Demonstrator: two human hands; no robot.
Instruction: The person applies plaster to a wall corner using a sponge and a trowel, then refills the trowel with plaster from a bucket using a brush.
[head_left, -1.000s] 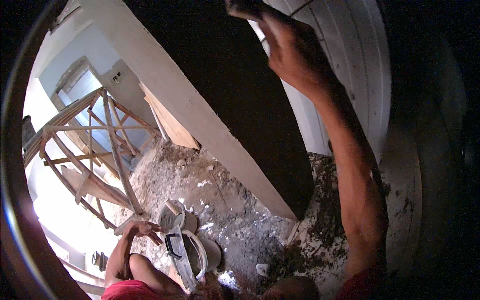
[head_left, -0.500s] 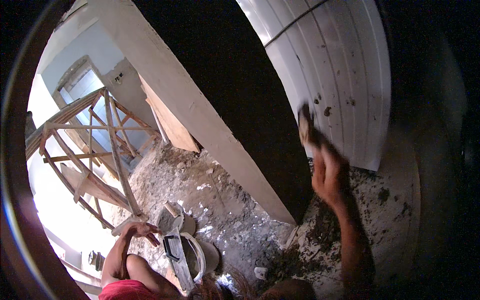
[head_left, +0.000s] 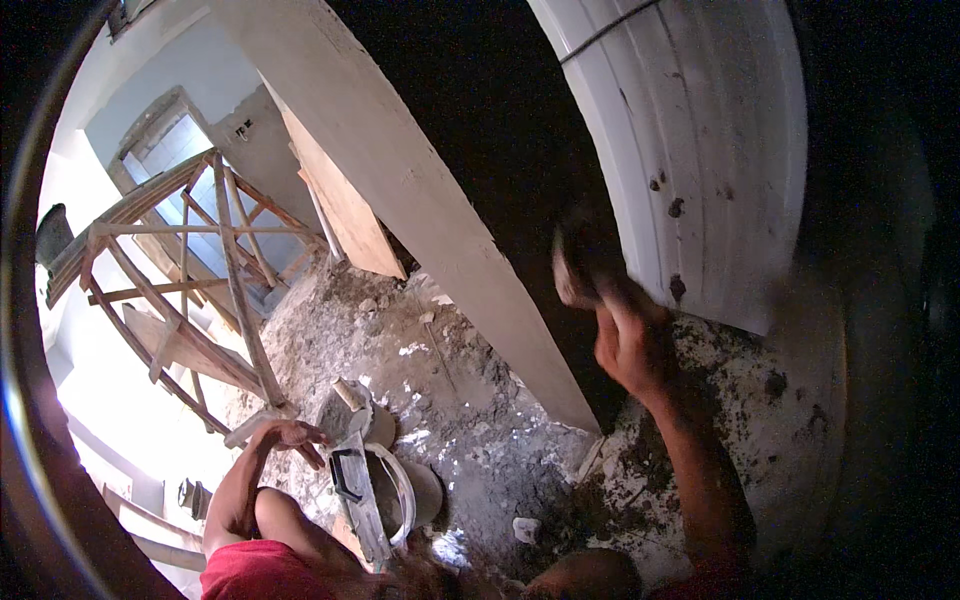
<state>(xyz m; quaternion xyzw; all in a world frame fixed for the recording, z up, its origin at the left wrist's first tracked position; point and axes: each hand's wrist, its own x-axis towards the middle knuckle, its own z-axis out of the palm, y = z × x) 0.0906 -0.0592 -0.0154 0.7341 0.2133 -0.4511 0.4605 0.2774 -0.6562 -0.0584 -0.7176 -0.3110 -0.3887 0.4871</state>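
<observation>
One R hand point(head_left: 636, 345) clamped on blurred tool point(head_left: 570, 278), nr white panel point(head_left: 725, 140); one L hand point(head_left: 290, 434), loose, fingers slightly apart, nr flat blk-handled trowel point(head_left: 373, 530) & bkt point(head_left: 429, 494).

The tool point(head_left: 568, 272) in the right hand point(head_left: 637, 345) is blurred, its kind unclear.

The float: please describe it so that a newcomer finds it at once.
From the wooden trestle, go down to the left hand. Right of it, seen overlapping the lower of two buckets, is the float: long, flat, grey, set apart by its black handle.
</observation>
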